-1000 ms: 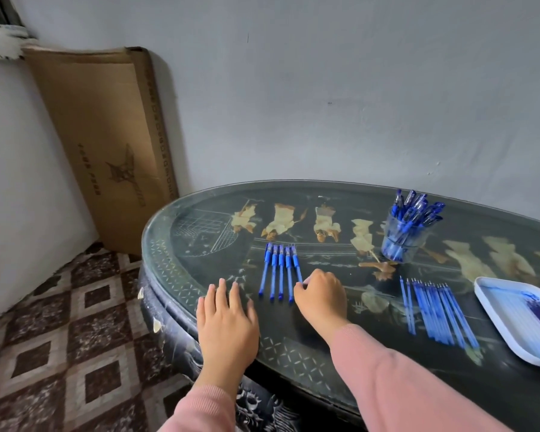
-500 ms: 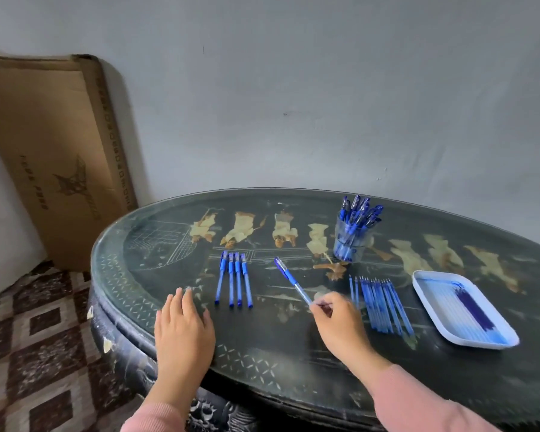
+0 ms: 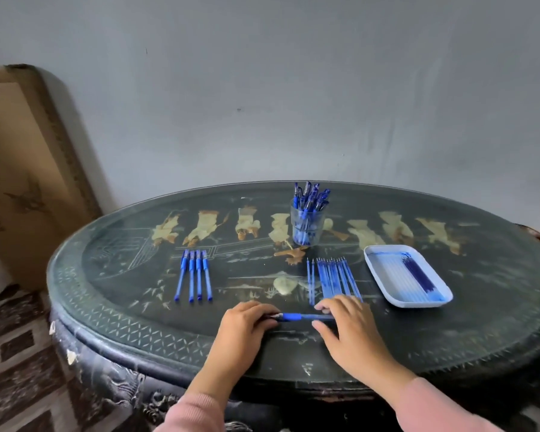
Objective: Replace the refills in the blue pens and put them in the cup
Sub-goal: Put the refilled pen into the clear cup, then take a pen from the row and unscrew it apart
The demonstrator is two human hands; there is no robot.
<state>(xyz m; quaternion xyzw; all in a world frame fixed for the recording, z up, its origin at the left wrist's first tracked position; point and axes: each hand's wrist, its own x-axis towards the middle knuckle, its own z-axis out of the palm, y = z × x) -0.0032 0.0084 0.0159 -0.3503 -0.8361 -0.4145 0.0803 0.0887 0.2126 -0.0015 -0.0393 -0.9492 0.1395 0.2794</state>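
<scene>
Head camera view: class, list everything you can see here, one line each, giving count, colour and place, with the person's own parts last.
table: one, dark with pale inlaid figures, fills the foreground
loose pens: four, blue, in a row left of centre
held pen: one, blue, near the front edge, between both hands
cup: one, clear, far centre, full of blue pens
refills: a row too tight to count, blue, right of centre
tray: one, white, right, with refills in it
cardboard box: one, brown, leaning on the wall at left
left hand: one, pink sleeve, grips the held pen's left end
right hand: one, pink sleeve, pinches its right end
</scene>
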